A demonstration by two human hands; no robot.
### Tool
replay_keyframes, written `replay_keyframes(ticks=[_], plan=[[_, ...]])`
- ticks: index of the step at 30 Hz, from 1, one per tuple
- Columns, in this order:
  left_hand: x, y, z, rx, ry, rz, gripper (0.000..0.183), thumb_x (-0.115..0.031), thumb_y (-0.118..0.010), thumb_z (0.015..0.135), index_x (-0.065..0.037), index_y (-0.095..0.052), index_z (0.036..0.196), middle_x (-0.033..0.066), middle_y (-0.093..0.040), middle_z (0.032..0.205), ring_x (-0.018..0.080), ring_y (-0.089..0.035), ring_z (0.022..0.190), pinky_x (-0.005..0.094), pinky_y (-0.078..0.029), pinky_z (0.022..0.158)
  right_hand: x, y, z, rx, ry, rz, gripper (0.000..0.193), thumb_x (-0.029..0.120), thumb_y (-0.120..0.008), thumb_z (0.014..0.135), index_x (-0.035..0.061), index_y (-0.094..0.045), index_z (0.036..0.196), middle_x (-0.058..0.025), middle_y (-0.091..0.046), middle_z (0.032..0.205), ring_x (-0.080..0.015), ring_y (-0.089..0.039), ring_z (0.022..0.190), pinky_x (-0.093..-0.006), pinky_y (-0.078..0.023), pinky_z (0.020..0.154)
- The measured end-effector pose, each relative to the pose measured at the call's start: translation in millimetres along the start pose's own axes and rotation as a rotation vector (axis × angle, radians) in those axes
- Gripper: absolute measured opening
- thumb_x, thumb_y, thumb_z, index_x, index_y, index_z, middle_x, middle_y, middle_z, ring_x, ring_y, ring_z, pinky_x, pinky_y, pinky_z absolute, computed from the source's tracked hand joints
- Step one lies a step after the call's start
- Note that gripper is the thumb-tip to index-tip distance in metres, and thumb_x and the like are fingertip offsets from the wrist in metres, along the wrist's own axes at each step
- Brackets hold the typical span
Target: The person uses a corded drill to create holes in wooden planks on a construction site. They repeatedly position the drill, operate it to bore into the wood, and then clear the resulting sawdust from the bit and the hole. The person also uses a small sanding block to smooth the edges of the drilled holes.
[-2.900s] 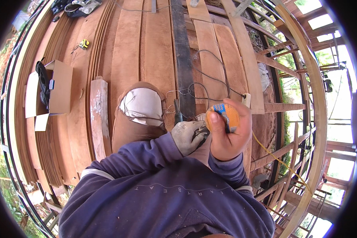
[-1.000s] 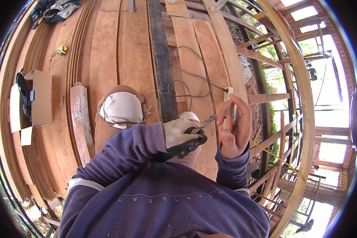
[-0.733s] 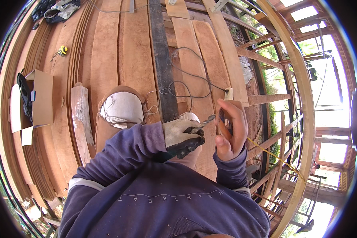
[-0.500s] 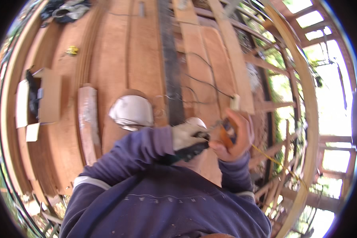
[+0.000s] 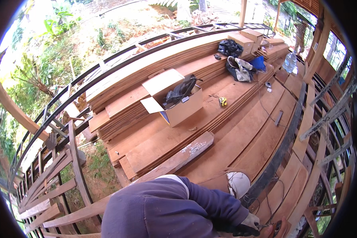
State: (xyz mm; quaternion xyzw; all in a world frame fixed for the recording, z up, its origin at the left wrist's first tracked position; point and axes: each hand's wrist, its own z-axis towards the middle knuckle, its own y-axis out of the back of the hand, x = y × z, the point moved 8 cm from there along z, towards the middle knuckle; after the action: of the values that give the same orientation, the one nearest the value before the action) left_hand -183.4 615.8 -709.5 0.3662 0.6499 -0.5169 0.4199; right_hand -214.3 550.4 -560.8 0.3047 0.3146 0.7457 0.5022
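At the lower edge, right of the middle, my two hands are close together and partly cut off. My left hand (image 5: 250, 223) wears a glove, pale on the back and dark lower down. Its fingers are closed around a small dark thing that I cannot make out. My right hand (image 5: 281, 229) is bare, its fingers curled in against the left hand; what they hold is too small and hidden to name. Beside them a thin dark cable (image 5: 283, 197) loops over the boards. A knee with a white pad (image 5: 238, 184) rests just beyond my left forearm.
An open cardboard box (image 5: 184, 114) with a black bag inside stands on stacked planks (image 5: 146, 146). A yellow tape measure (image 5: 223, 101) lies beyond it. Clothing (image 5: 240, 69) and a clear water jug (image 5: 290, 62) are farther back. A black beam (image 5: 279, 158) runs along the right; open framing (image 5: 63, 178) lies left.
The view has swung to the left and up, so my hands now appear at the lower right edge. They remain close together with fingers closed.
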Motion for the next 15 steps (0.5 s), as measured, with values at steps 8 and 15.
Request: replay_keyframes(ticks=[8, 15], plan=[[-5, -2, 12, -0.02, -0.51, 0.011, 0.029, -0.033, -0.058, 0.101, -0.004, -0.064, 0.101, 0.0047, -0.063, 0.079, 0.015, -0.062, 0.063, 0.0314, -0.05, 0.054, -21, -4, -29, -0.125, -0.025, 0.068, 0.058, 0.04, -0.071, 0.093, -0.0013, -0.058, 0.131, -0.0253, -0.062, 0.125, -0.0431, -0.064, 0.107, -0.0561, -0.05, 0.094], [0, 6, -14, -0.075, -0.304, -0.187, 0.039, -0.031, -0.044, 0.106, 0.002, -0.062, 0.093, 0.0096, -0.064, 0.071, 0.0208, -0.065, 0.056, 0.0336, -0.052, 0.053, 0, -1, -11, -0.007, -0.155, 0.05, 0.067, 0.045, -0.058, 0.093, -0.0104, -0.057, 0.13, -0.0287, -0.062, 0.117, -0.0444, -0.061, 0.108, -0.0491, -0.048, 0.094]])
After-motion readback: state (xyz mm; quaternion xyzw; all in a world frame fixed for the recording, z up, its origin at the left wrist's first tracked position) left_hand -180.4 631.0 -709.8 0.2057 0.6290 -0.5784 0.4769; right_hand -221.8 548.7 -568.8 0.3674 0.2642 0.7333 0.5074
